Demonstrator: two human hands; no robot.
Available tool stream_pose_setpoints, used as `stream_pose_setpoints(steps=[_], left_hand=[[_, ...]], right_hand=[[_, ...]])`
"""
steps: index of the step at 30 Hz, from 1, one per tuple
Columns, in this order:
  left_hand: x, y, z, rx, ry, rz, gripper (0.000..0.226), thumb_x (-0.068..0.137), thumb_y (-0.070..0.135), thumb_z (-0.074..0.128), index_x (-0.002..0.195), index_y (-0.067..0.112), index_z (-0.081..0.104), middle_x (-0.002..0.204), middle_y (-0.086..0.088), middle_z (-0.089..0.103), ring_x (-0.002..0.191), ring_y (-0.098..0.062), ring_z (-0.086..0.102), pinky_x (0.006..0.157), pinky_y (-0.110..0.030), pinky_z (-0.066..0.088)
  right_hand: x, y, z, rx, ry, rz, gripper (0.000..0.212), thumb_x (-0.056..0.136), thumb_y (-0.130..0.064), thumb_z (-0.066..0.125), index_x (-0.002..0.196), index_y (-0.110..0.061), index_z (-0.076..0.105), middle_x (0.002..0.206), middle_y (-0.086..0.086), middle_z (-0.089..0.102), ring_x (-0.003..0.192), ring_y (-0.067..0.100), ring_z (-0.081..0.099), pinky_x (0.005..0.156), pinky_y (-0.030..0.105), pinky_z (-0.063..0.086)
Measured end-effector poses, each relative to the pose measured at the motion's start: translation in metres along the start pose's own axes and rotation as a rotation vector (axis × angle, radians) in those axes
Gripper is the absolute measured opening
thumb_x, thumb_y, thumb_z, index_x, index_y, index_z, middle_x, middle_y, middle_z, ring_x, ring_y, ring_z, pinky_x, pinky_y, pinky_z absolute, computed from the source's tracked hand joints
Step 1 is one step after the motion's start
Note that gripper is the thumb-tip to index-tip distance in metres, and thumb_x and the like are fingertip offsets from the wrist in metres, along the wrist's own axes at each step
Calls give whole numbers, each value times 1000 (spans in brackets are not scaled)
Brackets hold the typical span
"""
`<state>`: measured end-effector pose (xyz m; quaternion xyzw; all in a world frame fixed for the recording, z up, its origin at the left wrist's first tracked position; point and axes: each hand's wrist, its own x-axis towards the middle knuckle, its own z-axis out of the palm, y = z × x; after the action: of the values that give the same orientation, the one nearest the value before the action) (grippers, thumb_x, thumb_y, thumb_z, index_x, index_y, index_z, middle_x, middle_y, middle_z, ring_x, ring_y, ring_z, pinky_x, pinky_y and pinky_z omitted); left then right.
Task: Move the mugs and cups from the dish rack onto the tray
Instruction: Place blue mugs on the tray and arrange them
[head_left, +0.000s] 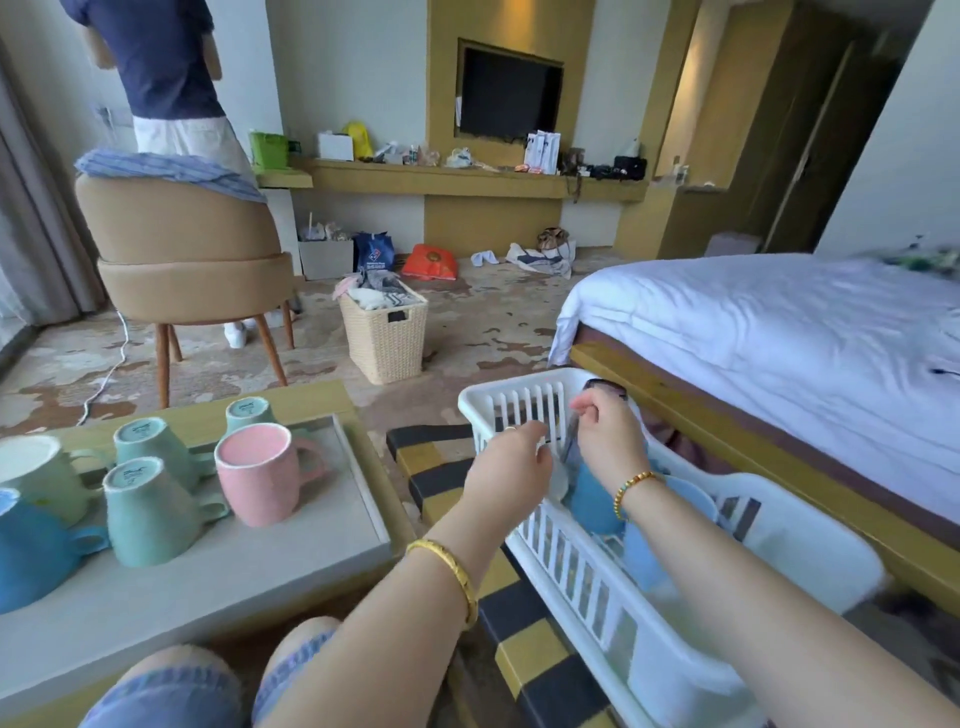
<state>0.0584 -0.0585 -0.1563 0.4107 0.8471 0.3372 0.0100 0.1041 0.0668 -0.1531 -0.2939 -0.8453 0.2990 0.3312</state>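
Rack (524, 400): white plastic, slatted walls, set on a yellow-and-black striped surface (441, 467) between the table (311, 400) and the bed (779, 332). In it we count a blue cup (592, 499) standing upside down near the middle, a second blue cup (644, 556) just beside it toward us, and a dark glass (602, 387) at the far end.

Tray (358, 483): grey, on the table to our left. On it we list one pink mug (260, 475), mouth up; three green mugs, upside down (150, 512) (150, 439) (252, 410); one large pale green mug (41, 478); one blue mug (31, 551) at the near left edge.

Left hand (511, 457): reaching over the near wall of the rack, fingers (530, 431) curled; we cannot tell whether they hold anything. A gold bangle sits on that wrist.

Right hand (608, 436): inside the rack above the blue cup, fingers (584, 405) pinching the rim of the glass. A beaded bracelet sits on that wrist.

Beyond: a tan chair (187, 249), a wicker basket (384, 332) of laundry, a wall television (509, 93), and a second person (171, 67) standing behind the chair.
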Motion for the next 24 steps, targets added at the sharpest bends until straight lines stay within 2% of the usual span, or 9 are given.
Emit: stream_pose_setpoints(steps=[3, 5, 9, 11, 14, 17, 21, 24], left_hand=[[2, 17, 30, 61, -118, 36, 28, 93, 18, 40, 115, 10, 54, 116, -11, 61, 102, -31, 57, 80, -37, 50], [6, 22, 42, 130, -214, 43, 30, 92, 21, 42, 117, 9, 53, 117, -12, 60, 107, -31, 55, 85, -37, 48], [14, 21, 57, 382, -287, 56, 31, 93, 25, 40, 120, 14, 51, 109, -8, 64, 103, -27, 57, 88, -31, 35], [17, 18, 61, 401, -261, 37, 31, 92, 23, 39, 121, 17, 50, 106, -5, 66, 100, -25, 59, 86, -29, 32], [19, 14, 65, 379, -191, 41, 34, 93, 22, 38, 125, 20, 48, 103, -3, 67, 97, -24, 59, 87, -28, 33], [19, 10, 66, 354, -143, 44, 36, 93, 23, 40, 128, 20, 47, 107, -4, 66, 101, -25, 59, 89, -30, 36], [17, 7, 69, 325, -109, 26, 37, 92, 25, 42, 129, 19, 44, 112, -5, 64, 107, -27, 56, 92, -32, 35], [15, 7, 69, 319, -77, 30, 36, 91, 26, 45, 126, 18, 44, 106, -6, 66, 103, -28, 57, 88, -32, 36]], right_hand=[[1, 27, -10, -136, 3, 5, 27, 91, -1, 39, 109, -6, 59, 117, 14, 56, 111, 31, 52, 91, 36, 45], [4, 39, -14, -256, -13, 9, 26, 93, -10, 44, 117, -7, 54, 123, 16, 52, 116, 33, 46, 98, 41, 40], [10, 58, -19, -502, -158, 53, 56, 91, -43, 50, 133, -7, 38, 135, 17, 43, 124, 34, 39, 103, 39, 34], [11, 66, -19, -509, -214, 88, 67, 87, -52, 52, 135, -8, 34, 135, 17, 43, 123, 33, 41, 100, 38, 37], [9, 74, -14, -396, -286, 148, 76, 82, -53, 59, 137, -11, 27, 136, 15, 40, 118, 32, 47, 89, 39, 44], [7, 75, -8, -252, -219, 206, 81, 77, -47, 69, 134, -8, 27, 134, 12, 42, 113, 31, 51, 83, 38, 45], [8, 73, -7, -142, -155, 288, 62, 71, -44, 75, 110, -13, 37, 104, 6, 55, 84, 24, 53, 66, 32, 41], [8, 73, -10, -79, -113, 300, 56, 72, -42, 75, 106, -14, 41, 96, 2, 55, 80, 22, 52, 65, 30, 39]])
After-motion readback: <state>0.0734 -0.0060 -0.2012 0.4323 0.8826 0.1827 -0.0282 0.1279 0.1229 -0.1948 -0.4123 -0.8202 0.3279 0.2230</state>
